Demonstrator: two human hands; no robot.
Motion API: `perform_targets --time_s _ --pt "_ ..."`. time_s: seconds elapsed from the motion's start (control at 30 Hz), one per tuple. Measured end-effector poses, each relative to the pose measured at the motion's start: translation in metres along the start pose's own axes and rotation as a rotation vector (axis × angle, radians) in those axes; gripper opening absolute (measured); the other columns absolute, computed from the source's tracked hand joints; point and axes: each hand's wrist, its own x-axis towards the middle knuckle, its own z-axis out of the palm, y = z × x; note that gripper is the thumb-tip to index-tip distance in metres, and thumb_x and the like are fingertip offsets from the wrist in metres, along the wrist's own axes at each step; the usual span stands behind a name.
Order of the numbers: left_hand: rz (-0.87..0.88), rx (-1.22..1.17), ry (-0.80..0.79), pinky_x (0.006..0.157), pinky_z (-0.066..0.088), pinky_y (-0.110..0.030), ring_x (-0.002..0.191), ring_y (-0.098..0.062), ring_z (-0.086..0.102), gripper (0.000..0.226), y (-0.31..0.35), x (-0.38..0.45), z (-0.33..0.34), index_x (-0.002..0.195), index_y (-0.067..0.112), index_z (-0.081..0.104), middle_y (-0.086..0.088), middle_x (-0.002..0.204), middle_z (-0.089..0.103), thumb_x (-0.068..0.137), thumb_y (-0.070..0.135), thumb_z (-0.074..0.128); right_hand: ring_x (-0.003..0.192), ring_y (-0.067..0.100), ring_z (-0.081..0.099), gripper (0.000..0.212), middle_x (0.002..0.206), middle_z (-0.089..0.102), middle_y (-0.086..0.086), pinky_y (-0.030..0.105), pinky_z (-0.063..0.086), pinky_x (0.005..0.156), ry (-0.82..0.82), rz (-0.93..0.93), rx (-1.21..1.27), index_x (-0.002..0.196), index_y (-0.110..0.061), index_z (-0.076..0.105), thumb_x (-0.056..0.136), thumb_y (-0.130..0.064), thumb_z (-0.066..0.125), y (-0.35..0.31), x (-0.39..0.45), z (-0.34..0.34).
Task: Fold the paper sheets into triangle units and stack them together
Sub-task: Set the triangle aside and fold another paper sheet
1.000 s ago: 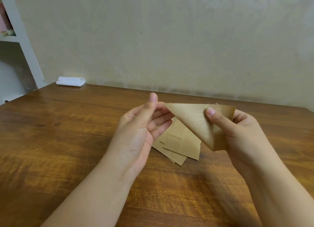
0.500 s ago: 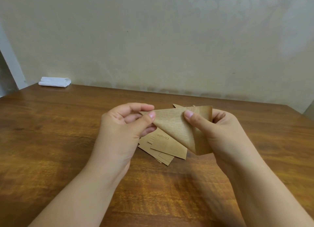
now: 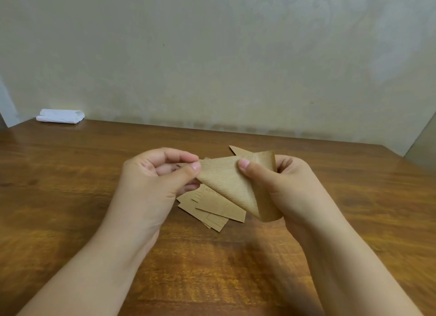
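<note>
Above the bench (image 3: 70, 197), both hands pinch one brown paper sheet (image 3: 226, 185) bent into a soft cone, left hand (image 3: 153, 185) at its left corner, right hand (image 3: 290, 188) at the upper edge. Light, thin and easily creased, it is best held at corners; more sheets (image 3: 212, 214) lie beneath on the bench.
</note>
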Motion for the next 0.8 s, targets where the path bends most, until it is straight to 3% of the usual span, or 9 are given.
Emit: perform_targets --time_s 0.1,0.23,0.33,0.47,0.53,0.67,0.8 --pt "-0.122 0.312 -0.086 0.050 0.048 -0.017 0.049 -0.011 0.061 0.024 -0.002 -0.002 0.000 0.073 0.011 0.069 -0.008 0.058 0.070 0.072 -0.013 0.069 0.060 0.017 0.065 0.016 0.070 0.072 0.005 0.026 0.047 0.056 -0.036 0.164 -0.163 0.071 -0.013 0.073 0.075 -0.027 0.079 0.008 0.006 -0.006" --pt "-0.266 0.785 -0.430 0.053 0.039 -0.022 0.048 -0.008 0.050 0.018 0.003 -0.015 -0.003 0.074 0.019 0.064 0.005 0.053 0.064 0.073 0.001 0.063 0.076 0.020 0.069 0.026 0.082 0.075 0.004 0.033 0.053 0.071 -0.237 0.380 -0.506 0.081 -0.009 0.072 0.069 -0.029 0.084 0.004 0.007 -0.005" --pt "-0.288 0.933 -0.546 0.047 0.038 -0.015 0.045 0.002 0.045 0.015 0.003 -0.032 -0.011 0.072 0.026 0.064 0.014 0.053 0.056 0.075 0.011 0.065 0.077 0.013 0.064 0.026 0.080 0.071 -0.006 0.026 0.048 0.064 -0.332 0.389 -0.780 0.082 -0.020 0.072 0.068 -0.040 0.082 0.004 0.002 0.005" --pt "-0.221 0.988 -0.546 0.043 0.030 -0.007 0.044 0.006 0.045 0.015 -0.005 -0.055 -0.014 0.072 0.027 0.064 0.014 0.051 0.052 0.080 0.014 0.059 0.072 0.010 0.055 0.028 0.075 0.061 -0.010 0.025 0.038 0.058 -0.388 0.303 -1.033 0.071 -0.026 0.061 0.071 -0.048 0.078 0.017 -0.005 0.022" --pt "-0.170 0.997 -0.538 0.053 0.032 -0.008 0.047 0.003 0.045 0.013 -0.009 -0.061 -0.015 0.075 0.027 0.063 0.013 0.053 0.051 0.082 0.017 0.059 0.066 0.008 0.050 0.032 0.072 0.056 -0.011 0.024 0.035 0.054 -0.359 0.251 -1.102 0.068 -0.027 0.052 0.072 -0.047 0.077 0.022 -0.007 0.027" --pt "-0.090 1.074 -0.556 0.097 0.031 -0.024 0.060 0.001 0.043 0.012 -0.013 -0.062 -0.019 0.079 0.031 0.061 0.011 0.058 0.046 0.085 0.022 0.055 0.071 0.013 0.049 0.036 0.071 0.049 -0.011 0.026 0.036 0.060 -0.322 0.156 -1.194 0.066 -0.027 0.044 0.076 -0.047 0.073 0.025 -0.013 0.033" --pt "-0.094 1.109 -0.629 0.100 0.027 -0.030 0.087 0.000 0.042 0.012 -0.013 -0.057 -0.029 0.079 0.045 0.060 0.015 0.080 0.045 0.086 0.036 0.057 0.079 0.016 0.044 0.035 0.071 0.045 -0.010 0.035 0.031 0.087 -0.309 0.123 -1.310 0.071 -0.025 0.044 0.080 -0.050 0.067 0.021 -0.015 0.039"
